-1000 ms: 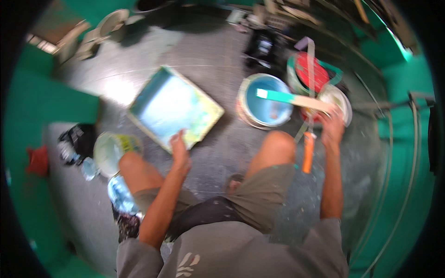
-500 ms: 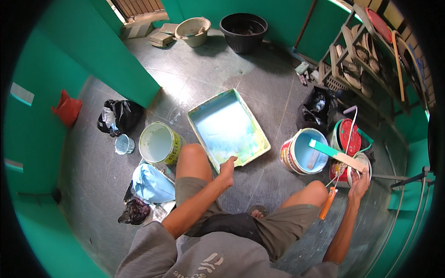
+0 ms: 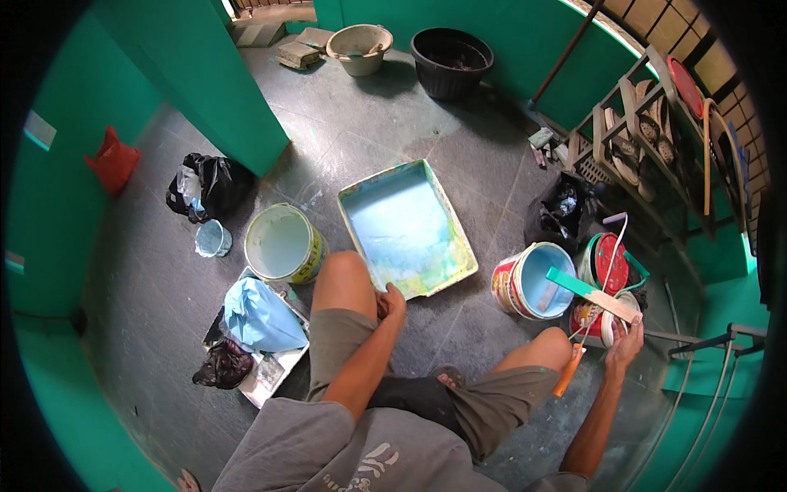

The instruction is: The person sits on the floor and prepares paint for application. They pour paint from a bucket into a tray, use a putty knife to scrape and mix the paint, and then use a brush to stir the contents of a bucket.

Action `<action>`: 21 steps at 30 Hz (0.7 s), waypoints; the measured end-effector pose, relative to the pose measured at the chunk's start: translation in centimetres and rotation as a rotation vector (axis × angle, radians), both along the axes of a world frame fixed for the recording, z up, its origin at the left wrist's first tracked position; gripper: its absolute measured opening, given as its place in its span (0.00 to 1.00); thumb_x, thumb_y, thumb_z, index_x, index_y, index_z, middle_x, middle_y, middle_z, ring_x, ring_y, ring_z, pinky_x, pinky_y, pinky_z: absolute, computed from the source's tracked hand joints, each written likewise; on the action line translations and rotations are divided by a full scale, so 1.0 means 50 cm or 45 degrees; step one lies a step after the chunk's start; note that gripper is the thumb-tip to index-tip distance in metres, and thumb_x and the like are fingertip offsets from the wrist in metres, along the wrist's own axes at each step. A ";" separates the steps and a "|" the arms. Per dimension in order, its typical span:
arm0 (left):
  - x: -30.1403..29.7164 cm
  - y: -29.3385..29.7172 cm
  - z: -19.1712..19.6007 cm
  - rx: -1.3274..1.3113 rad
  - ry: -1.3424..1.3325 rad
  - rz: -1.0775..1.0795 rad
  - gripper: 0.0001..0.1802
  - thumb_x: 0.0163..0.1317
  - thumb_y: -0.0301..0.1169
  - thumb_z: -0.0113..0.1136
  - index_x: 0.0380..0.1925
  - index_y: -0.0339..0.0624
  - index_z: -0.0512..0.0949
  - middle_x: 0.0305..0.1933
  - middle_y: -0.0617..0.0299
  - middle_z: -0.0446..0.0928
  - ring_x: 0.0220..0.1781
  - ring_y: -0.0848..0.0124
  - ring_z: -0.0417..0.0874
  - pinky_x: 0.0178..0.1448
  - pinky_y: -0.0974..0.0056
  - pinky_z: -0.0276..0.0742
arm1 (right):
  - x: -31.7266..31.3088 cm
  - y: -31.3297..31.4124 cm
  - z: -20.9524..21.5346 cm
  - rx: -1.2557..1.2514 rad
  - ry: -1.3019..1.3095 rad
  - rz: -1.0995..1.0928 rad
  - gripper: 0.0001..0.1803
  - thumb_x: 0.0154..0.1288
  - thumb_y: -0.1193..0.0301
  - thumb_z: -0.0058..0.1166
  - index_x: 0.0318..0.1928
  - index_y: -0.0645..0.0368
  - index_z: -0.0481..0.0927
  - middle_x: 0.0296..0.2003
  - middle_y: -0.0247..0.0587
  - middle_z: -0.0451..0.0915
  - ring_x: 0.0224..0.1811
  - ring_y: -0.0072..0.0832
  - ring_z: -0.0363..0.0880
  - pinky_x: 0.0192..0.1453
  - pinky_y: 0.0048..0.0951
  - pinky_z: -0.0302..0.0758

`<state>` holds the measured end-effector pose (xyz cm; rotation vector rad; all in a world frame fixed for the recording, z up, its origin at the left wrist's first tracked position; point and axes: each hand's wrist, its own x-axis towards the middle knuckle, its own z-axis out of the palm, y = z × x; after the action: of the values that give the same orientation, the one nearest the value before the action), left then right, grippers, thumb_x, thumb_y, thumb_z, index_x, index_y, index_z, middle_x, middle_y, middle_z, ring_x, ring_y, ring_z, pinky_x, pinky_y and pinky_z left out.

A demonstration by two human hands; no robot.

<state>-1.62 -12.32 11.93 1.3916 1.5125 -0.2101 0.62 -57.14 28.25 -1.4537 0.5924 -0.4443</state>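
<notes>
Left hand: beside the near edge of the tray, next to the left knee (image 3: 342, 279); the left hand (image 3: 392, 303) has bent fingers, and whether they grip or touch the tray cannot be told.
Right hand: closed on the bare wooden end of a flat stick; the right hand (image 3: 625, 343) lies to the right of the right knee (image 3: 551, 348).
Stick: the stick (image 3: 613, 304) slants up to the left, its green end over the paint bucket.
Paint bucket: the paint bucket (image 3: 508, 285), upright, contains light blue paint.
Tray: the tray (image 3: 452, 280), rectangular, lies on the floor (image 3: 459, 344) ahead of the person, smeared blue, yellow and green.
Roller: an orange handle (image 3: 569, 373) slants downward beside the right knee; its pale wire frame crosses the stick.
Red lid: the red lid (image 3: 611, 261) sits behind the stick, right of the paint bucket.
Pale bucket: the pale bucket (image 3: 312, 256) stands left of the tray, with a small cup (image 3: 214, 239) nearby.
Blue bag: the blue bag (image 3: 258, 316) rests beside the left thigh.
</notes>
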 end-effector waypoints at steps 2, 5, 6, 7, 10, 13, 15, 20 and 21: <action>0.000 0.003 -0.036 0.106 -0.001 -0.027 0.35 0.60 0.46 0.40 0.63 0.35 0.53 0.65 0.43 0.57 0.66 0.49 0.58 0.67 0.53 0.52 | -0.007 0.007 0.001 -0.024 0.000 0.005 0.23 0.67 0.61 0.44 0.55 0.66 0.64 0.46 0.46 0.72 0.41 0.34 0.76 0.46 0.30 0.74; -0.010 0.029 -0.220 0.468 -0.046 0.030 0.33 0.64 0.51 0.35 0.60 0.36 0.60 0.63 0.44 0.60 0.62 0.48 0.62 0.62 0.49 0.57 | -0.002 0.007 -0.011 -0.048 -0.037 0.046 0.23 0.68 0.61 0.43 0.55 0.65 0.64 0.46 0.45 0.72 0.41 0.34 0.76 0.46 0.30 0.74; -0.013 0.032 -0.259 0.611 -0.079 0.045 0.33 0.66 0.53 0.32 0.59 0.37 0.64 0.63 0.44 0.61 0.60 0.48 0.64 0.60 0.46 0.60 | 0.000 0.006 -0.011 -0.039 -0.041 0.015 0.22 0.68 0.62 0.43 0.55 0.65 0.65 0.46 0.45 0.73 0.42 0.35 0.77 0.46 0.31 0.74; -0.005 0.023 -0.252 0.514 -0.140 0.063 0.34 0.66 0.53 0.32 0.58 0.36 0.65 0.61 0.44 0.63 0.58 0.48 0.67 0.59 0.48 0.61 | -0.008 -0.009 -0.014 -0.038 -0.060 -0.035 0.21 0.68 0.63 0.43 0.54 0.65 0.65 0.46 0.45 0.73 0.42 0.36 0.77 0.46 0.32 0.74; 0.014 0.028 -0.232 0.379 -0.371 0.252 0.30 0.68 0.50 0.32 0.51 0.35 0.72 0.51 0.43 0.72 0.52 0.51 0.73 0.53 0.56 0.68 | -0.031 -0.032 -0.027 0.003 -0.117 -0.191 0.19 0.68 0.65 0.43 0.52 0.66 0.67 0.45 0.47 0.73 0.43 0.38 0.77 0.46 0.34 0.75; 0.009 0.056 -0.277 0.478 -0.312 0.220 0.29 0.69 0.48 0.33 0.53 0.34 0.70 0.53 0.44 0.71 0.53 0.51 0.72 0.54 0.60 0.67 | -0.020 -0.008 -0.028 0.113 -0.177 -0.300 0.17 0.67 0.69 0.41 0.50 0.69 0.67 0.44 0.51 0.73 0.43 0.40 0.77 0.47 0.34 0.77; 0.023 0.028 -0.248 0.590 -0.231 0.221 0.31 0.69 0.49 0.29 0.54 0.34 0.69 0.55 0.44 0.70 0.55 0.48 0.71 0.58 0.54 0.64 | -0.040 -0.043 -0.059 0.244 -0.249 -0.332 0.17 0.67 0.71 0.39 0.50 0.72 0.65 0.45 0.55 0.72 0.45 0.42 0.76 0.49 0.35 0.78; 0.046 0.012 -0.206 0.547 -0.052 0.020 0.33 0.68 0.50 0.25 0.53 0.34 0.69 0.54 0.42 0.70 0.54 0.47 0.71 0.58 0.51 0.64 | -0.068 -0.025 -0.076 0.533 -0.311 -0.450 0.18 0.67 0.72 0.36 0.52 0.73 0.62 0.48 0.58 0.71 0.48 0.45 0.75 0.53 0.37 0.76; 0.051 0.008 -0.207 0.526 -0.075 0.019 0.33 0.68 0.50 0.24 0.53 0.34 0.69 0.54 0.42 0.70 0.54 0.47 0.71 0.58 0.51 0.65 | -0.069 -0.022 -0.079 0.568 -0.329 -0.463 0.18 0.67 0.72 0.36 0.52 0.73 0.62 0.48 0.58 0.70 0.49 0.45 0.74 0.54 0.38 0.75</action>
<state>0.96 -11.89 1.56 1.6911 1.5733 0.1621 -2.83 -58.25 24.31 -0.8480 0.6967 -0.7217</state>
